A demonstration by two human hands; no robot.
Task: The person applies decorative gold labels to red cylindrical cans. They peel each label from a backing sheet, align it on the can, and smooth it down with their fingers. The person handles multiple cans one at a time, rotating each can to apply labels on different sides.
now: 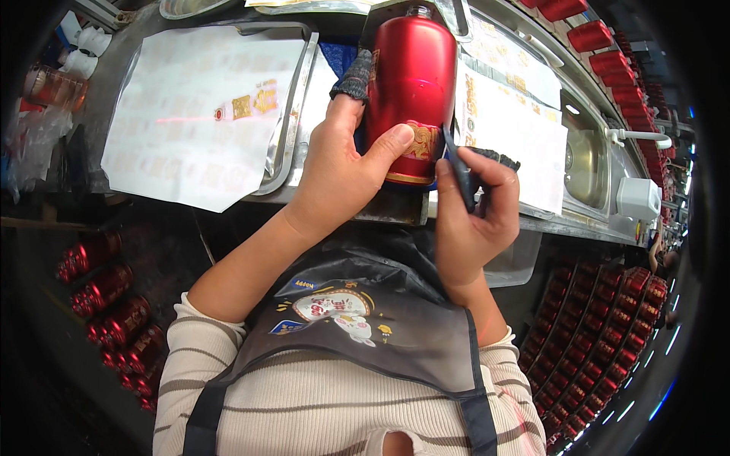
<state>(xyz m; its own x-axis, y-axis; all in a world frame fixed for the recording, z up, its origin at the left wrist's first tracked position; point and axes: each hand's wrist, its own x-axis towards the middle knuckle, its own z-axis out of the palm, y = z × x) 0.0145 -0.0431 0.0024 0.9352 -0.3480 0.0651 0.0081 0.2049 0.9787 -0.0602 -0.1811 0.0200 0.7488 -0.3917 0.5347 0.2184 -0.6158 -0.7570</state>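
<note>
A glossy red bottle point(414, 72) with a short neck lies on the bench, its neck pointing away from me. My left hand point(334, 171) grips its left side, the thumb pressed beside a gold patterned decal point(423, 141) near the base. In my right hand point(480, 220) is a slim dark blade-like tool point(460, 171), its tip against or close to the bottle's right side by the decal. I cannot make out its exact kind. Grey knit covers point(353, 76) sit on some of my fingers. The bottle's underside is hidden.
To the left, a white sheet with a few gold-red decals point(243, 106) lies over a metal tray point(293, 152). More decal sheets point(525, 144) lie to the right, before a sink point(585, 156) with a white tap point(642, 137). Racks of red bottles point(597, 334) stand below right, others point(122, 319) below left.
</note>
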